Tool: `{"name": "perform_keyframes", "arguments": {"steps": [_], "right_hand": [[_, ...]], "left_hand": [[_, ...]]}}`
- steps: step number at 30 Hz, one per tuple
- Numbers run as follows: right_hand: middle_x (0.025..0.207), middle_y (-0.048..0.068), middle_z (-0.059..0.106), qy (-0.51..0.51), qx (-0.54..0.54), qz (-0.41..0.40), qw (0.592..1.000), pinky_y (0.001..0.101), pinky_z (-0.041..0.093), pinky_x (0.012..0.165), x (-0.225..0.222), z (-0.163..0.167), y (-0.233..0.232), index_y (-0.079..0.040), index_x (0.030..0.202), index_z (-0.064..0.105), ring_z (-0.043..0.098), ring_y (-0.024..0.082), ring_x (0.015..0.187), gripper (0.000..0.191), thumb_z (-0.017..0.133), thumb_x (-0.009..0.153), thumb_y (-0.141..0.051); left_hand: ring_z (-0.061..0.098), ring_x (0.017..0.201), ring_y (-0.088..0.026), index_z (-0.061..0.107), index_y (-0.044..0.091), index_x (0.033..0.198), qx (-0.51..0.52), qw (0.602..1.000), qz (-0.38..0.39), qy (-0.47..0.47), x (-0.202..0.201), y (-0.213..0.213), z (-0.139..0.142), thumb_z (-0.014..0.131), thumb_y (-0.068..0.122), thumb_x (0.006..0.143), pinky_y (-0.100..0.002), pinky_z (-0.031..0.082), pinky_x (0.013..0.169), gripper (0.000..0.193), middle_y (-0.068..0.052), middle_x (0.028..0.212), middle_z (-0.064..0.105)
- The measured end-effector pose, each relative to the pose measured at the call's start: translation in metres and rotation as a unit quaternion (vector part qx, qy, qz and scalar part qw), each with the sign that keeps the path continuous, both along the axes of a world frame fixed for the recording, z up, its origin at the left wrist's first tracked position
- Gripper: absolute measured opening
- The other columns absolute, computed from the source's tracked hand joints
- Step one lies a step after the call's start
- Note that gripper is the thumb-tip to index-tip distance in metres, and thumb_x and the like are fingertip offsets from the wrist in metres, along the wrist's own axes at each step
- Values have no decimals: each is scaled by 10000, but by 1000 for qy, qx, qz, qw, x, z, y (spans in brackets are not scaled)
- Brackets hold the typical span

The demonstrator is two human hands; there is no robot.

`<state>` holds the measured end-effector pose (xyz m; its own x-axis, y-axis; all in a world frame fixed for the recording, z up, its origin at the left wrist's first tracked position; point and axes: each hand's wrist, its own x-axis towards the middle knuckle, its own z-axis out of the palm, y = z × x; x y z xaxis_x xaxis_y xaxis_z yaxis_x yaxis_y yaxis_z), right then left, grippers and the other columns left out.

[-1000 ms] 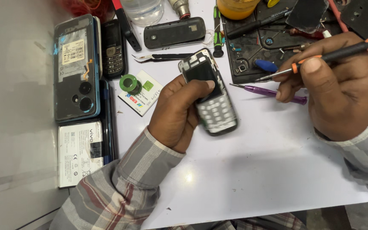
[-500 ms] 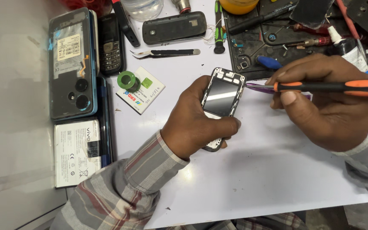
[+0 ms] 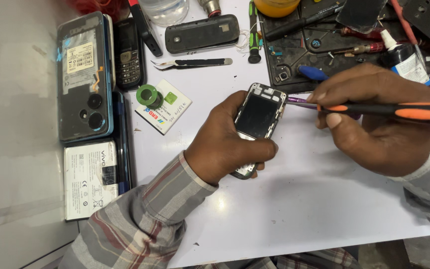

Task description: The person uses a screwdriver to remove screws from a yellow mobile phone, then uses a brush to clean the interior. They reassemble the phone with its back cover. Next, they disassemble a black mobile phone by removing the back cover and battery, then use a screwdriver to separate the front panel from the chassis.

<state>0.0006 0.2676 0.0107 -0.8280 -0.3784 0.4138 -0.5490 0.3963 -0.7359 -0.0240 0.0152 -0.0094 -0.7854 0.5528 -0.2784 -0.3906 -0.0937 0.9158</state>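
1. A small phone, back opened, is gripped in the left hand and tilted above the white desk.
2. A black-and-orange screwdriver is clasped in the right hand, just right of the phone.
3. A purple tool is also pinched there, its tip touching the phone's upper edge.
4. Tweezers lie beyond the left hand.

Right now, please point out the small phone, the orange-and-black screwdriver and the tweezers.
small phone [image 3: 258, 115], head view, on its dark screen.
orange-and-black screwdriver [image 3: 374, 108], head view, on its black handle.
tweezers [image 3: 195, 63], head view, on its middle.
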Motion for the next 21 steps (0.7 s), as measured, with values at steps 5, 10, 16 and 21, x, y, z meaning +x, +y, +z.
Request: {"name": "perform_keyframes", "arguments": {"steps": [5,10,16,21], "right_hand": [[1193,197,642,-75,-62,-3,995,313,635,799,-1,-5,3,30,1143,595,729,188,886,212,566,934,57],[1244,226,658,-128,-167,36,977,333,637,785,-9,-14,8,44,1211,600,736,213,875,204,551,1013,62],[1290,236,676,-203,-267,38,941,353,624,763,-10,-13,10,19,1239,590,738,236,884,267,543,977,46],[1219,217,682,-136,-181,0,974,353,633,792,-5,-8,8,17,1239,565,727,212,886,233,556,1010,-31]], "left_hand": [[640,521,-150,547,-33,1236,68,997,7,-47,-3,-4,-2,757,6,737,-310,547,423,543,-92,786,639],[625,500,-161,518,-50,1249,121,989,8,-83,-5,-5,-2,752,10,752,-317,523,396,553,-99,830,633],[591,434,-144,522,-20,1287,148,984,-7,-95,-5,-7,3,733,45,731,-283,478,340,599,-88,818,636],[644,560,-117,539,-22,1269,56,998,42,4,0,-1,0,785,47,737,-276,560,446,590,-60,859,633]]}}
